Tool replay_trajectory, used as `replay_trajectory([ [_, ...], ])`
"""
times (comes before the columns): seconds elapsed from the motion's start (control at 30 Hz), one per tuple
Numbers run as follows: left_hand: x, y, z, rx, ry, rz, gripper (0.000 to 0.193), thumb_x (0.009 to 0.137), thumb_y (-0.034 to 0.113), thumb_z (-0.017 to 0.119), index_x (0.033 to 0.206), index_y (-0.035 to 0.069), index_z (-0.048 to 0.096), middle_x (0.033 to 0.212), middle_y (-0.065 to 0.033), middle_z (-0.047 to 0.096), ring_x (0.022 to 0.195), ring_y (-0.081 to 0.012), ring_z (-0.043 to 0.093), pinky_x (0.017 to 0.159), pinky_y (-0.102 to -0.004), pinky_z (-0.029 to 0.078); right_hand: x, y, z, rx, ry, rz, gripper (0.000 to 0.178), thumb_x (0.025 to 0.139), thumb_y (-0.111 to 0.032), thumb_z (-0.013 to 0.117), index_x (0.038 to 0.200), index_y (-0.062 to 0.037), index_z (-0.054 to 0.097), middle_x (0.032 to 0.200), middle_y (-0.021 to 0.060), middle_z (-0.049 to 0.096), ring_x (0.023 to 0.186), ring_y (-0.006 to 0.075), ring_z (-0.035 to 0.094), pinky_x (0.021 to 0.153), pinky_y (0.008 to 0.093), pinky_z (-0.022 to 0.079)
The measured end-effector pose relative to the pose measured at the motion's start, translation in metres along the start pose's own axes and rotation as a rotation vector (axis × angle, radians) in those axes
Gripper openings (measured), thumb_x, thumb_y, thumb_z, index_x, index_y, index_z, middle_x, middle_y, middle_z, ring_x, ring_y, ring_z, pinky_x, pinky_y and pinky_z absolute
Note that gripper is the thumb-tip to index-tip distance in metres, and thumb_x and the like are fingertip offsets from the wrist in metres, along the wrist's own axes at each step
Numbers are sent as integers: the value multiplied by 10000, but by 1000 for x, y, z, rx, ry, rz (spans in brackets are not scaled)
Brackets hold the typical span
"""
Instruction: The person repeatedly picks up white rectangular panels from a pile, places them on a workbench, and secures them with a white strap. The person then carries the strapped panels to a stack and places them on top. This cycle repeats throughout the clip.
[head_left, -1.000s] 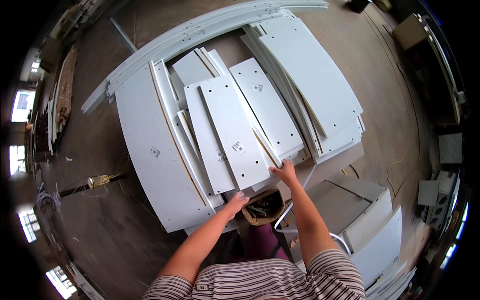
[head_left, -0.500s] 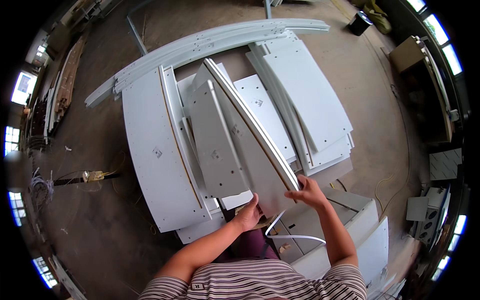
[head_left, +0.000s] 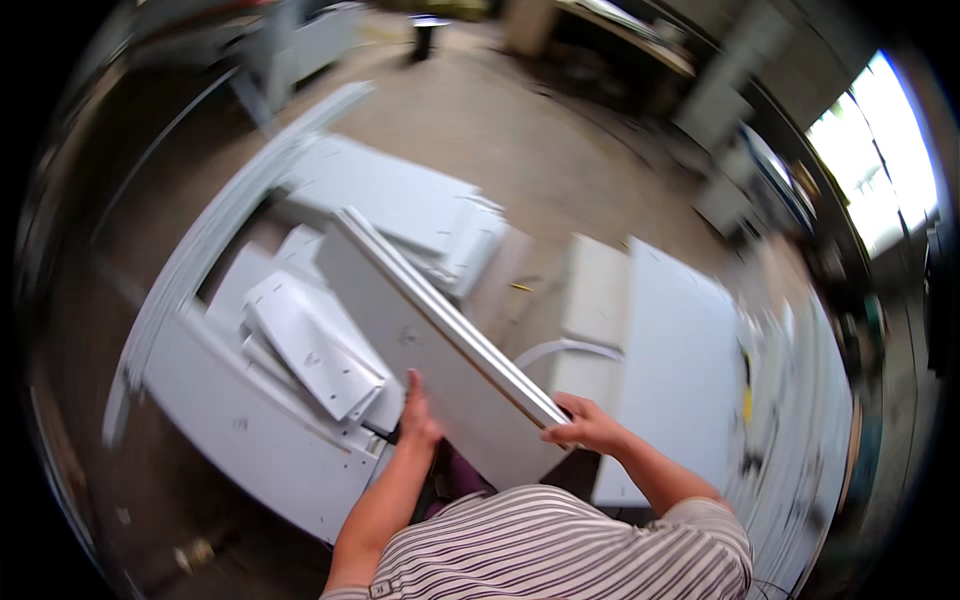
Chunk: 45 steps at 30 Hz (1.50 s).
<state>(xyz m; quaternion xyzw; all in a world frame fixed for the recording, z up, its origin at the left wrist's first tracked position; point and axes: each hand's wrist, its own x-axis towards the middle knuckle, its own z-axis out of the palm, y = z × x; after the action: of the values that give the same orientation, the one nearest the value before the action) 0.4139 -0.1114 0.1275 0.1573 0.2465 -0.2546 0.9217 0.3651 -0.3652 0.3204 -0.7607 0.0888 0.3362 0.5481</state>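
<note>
– Which step?
– Carrying the panel [head_left: 470, 410], I'd guess; it slants before the shirt [head_left: 560, 540], right hand [head_left: 590, 428] gripping its corner, left hand [head_left: 420, 420] at the opposite edge, fingers hidden, grip unclear. The next move wants steady two-handed support.
– Around?
– White boards [head_left: 240, 400] left, brown floor [head_left: 480, 110], bright window [head_left: 880, 160] right
</note>
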Motion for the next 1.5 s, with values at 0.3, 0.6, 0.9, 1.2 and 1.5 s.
replay_trajectory([
  [0.3,-50,-93,101,615,-307,-16,539,872,311,627,1285,44,407,1147,-131,566,1002,-275,595,832,-437,530,-176,134,68,652,386,-163,319,752,-269,675,934,-66,509,781,-13,467,719,74,425,658,226,348],
  [0.6,-38,-248,144,871,-306,-312,334,894,202,594,1148,29,461,983,-135,601,827,-262,641,687,-422,576,-259,209,110,1217,657,-392,460,777,-220,649,1141,11,490,956,67,575,849,128,550,782,272,463],
  [0.9,-8,-410,145,852,-399,-477,348,921,160,540,1231,47,429,1089,-134,577,946,-285,615,777,-473,554,-316,339,29,1386,730,-369,491,974,-415,392,1217,2,484,1058,81,604,941,152,592,814,298,490],
  [1.2,37,-529,207,916,-305,-379,356,912,141,553,1209,-1,419,1105,-155,575,963,-300,612,798,-488,545,-340,434,-138,1050,787,-88,485,1006,-358,328,1184,44,532,1017,98,633,888,146,605,782,298,490],
  [1.5,50,-534,228,933,-220,-273,324,885,88,560,1160,-40,444,1053,-158,593,913,-286,629,777,-459,554,-381,562,-186,763,968,-25,437,995,-352,364,1026,16,597,905,87,639,775,140,589,701,284,460],
])
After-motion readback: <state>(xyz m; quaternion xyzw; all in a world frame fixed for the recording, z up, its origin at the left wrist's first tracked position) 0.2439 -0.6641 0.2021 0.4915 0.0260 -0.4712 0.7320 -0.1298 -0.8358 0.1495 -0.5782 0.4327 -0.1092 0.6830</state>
